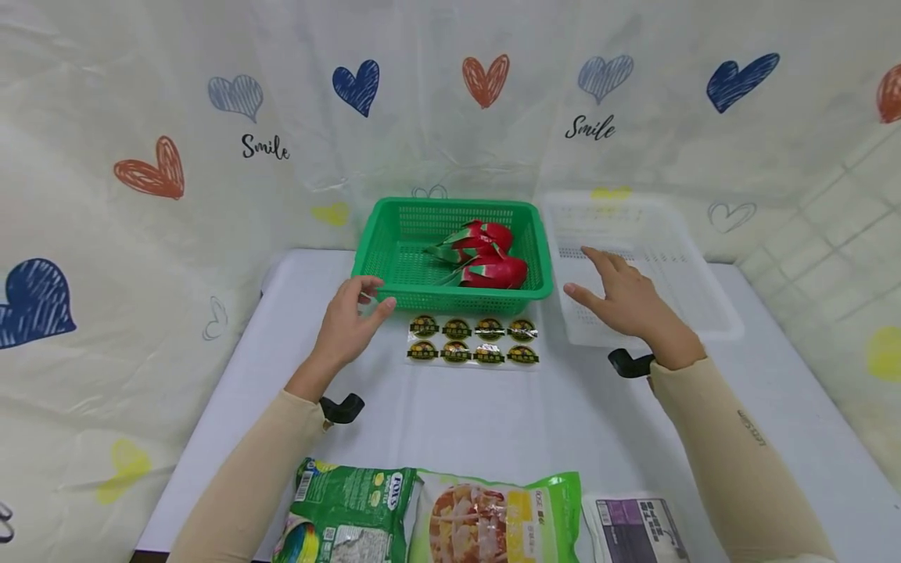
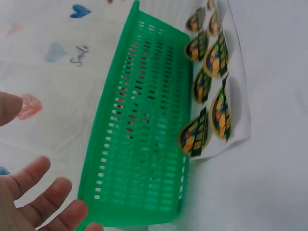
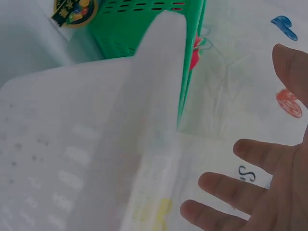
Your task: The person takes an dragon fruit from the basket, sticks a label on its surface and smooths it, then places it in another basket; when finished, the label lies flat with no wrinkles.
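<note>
In the head view, a green plastic basket [image 1: 383, 234] holds two red dragon fruits [image 1: 493, 273] with green scales. My left hand [image 1: 348, 324] is at its front left corner, fingers loosely bent and holding nothing. In the left wrist view, those fingertips [image 2: 74, 211] overlap the basket's near end. To the right stands a white plastic basket [image 1: 676, 281] with nothing in it. Over that basket is my right hand [image 1: 622, 301], its fingers spread and relaxed, with nothing in its grasp. A sheet of round black and gold stickers [image 1: 473, 342] lies in front of the green basket.
Along the table's near edge lie a green snack bag [image 1: 352, 508], a bag with a food picture [image 1: 493, 516] and a purple and white packet [image 1: 637, 532]. Behind the baskets hangs a white sheet [image 1: 422, 141] printed with hearts.
</note>
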The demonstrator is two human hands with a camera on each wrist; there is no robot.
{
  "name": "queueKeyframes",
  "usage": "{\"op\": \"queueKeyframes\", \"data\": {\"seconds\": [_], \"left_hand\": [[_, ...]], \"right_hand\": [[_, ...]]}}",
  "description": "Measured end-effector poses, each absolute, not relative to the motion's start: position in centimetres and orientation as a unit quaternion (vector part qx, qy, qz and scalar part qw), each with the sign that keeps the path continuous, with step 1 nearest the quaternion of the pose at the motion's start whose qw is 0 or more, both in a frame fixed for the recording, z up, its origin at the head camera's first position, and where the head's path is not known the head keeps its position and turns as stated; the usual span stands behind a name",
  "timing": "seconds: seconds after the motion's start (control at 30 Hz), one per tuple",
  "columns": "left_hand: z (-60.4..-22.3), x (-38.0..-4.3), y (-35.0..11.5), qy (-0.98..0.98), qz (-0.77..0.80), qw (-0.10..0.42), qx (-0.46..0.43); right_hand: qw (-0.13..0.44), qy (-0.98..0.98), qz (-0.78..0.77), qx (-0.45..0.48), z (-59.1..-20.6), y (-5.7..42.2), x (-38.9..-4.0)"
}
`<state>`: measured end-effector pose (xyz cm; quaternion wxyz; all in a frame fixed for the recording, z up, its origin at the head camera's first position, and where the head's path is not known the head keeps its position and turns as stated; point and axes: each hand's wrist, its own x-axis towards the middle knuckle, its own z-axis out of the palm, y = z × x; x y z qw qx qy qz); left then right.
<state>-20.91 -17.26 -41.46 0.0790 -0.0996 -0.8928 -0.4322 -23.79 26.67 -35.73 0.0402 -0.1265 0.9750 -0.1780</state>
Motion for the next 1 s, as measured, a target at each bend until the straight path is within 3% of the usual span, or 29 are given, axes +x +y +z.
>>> {"op": "queueKeyframes", "data": {"seconds": [0.37,0.67,1.0], "left_hand": [[-44.2,-22.2,-16.0,-0.821,-0.565,-0.079,-0.023],[-45.1,-23.4,-14.4,-0.747,-0.653,-0.120,0.016],[-45.1,-24.1,-12.9,-0.699,-0.703,-0.133,0.025]], "right_hand": [[0.100,0.955,-0.215,-0.176,-35.3,21.8,-28.2],[0.129,0.954,-0.200,-0.184,-35.4,18.5,-30.8],[0.152,0.964,-0.148,-0.163,-35.8,15.9,-32.8]]}}
